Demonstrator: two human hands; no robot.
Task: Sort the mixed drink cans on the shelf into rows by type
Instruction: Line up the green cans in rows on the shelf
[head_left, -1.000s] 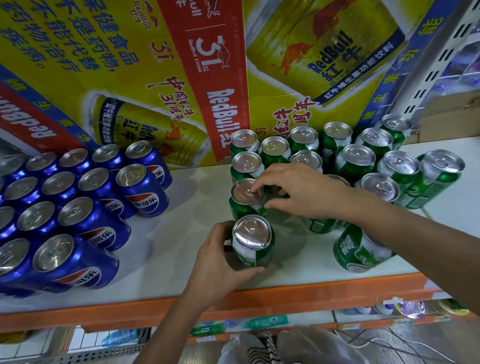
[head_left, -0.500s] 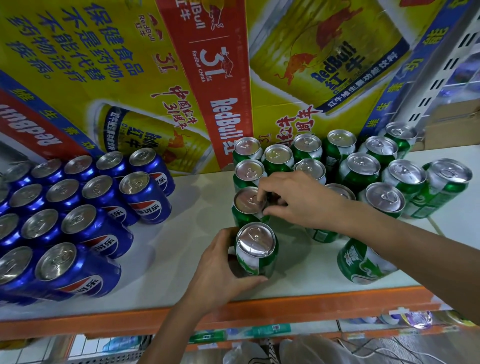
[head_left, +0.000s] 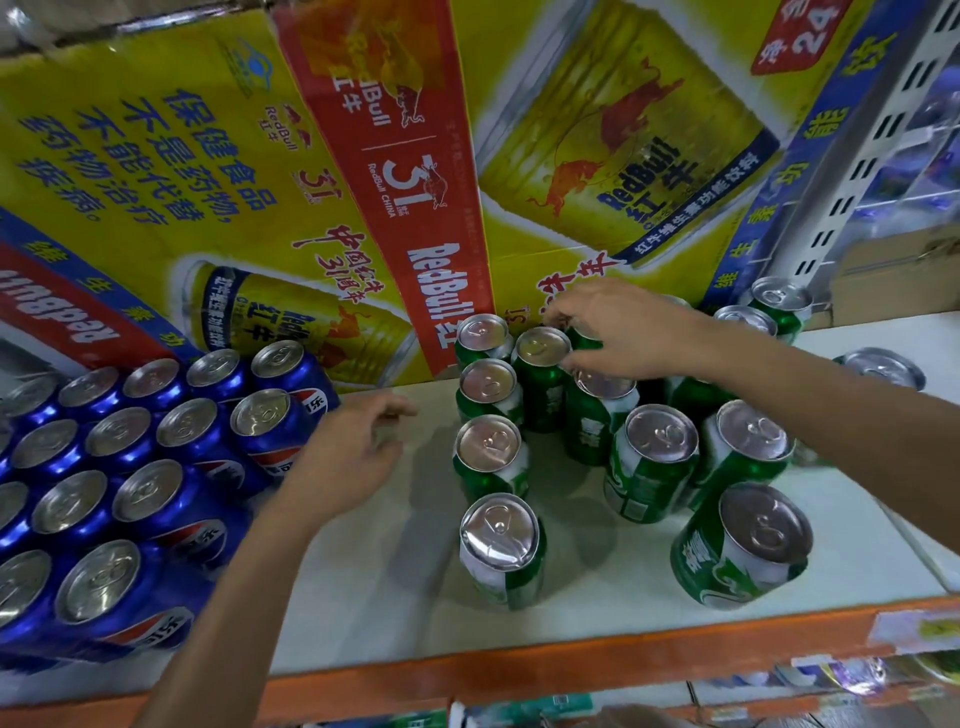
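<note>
Blue Pepsi cans (head_left: 171, 499) stand packed in rows on the left of the white shelf (head_left: 395, 587). Green cans fill the right side; a straight column of them runs from the back can (head_left: 483, 332) to the front can (head_left: 501, 540). Other green cans (head_left: 654, 457) stand loosely to its right. My left hand (head_left: 358, 457) hovers, blurred, over the bare gap between the blue and green cans, fingers relaxed, holding nothing. My right hand (head_left: 618, 332) reaches to the back row, its fingers and thumb curled over a mostly hidden green can (head_left: 584, 340).
Yellow and red Red Bull cartons (head_left: 311, 208) form a wall behind the cans. A perforated metal upright (head_left: 852, 171) rises at the right. The shelf's orange front edge (head_left: 571, 670) runs below the cans, with more goods on a lower shelf.
My left hand has let go of the front green can and moved up and left. My right hand has left the can in the column and reached farther back.
</note>
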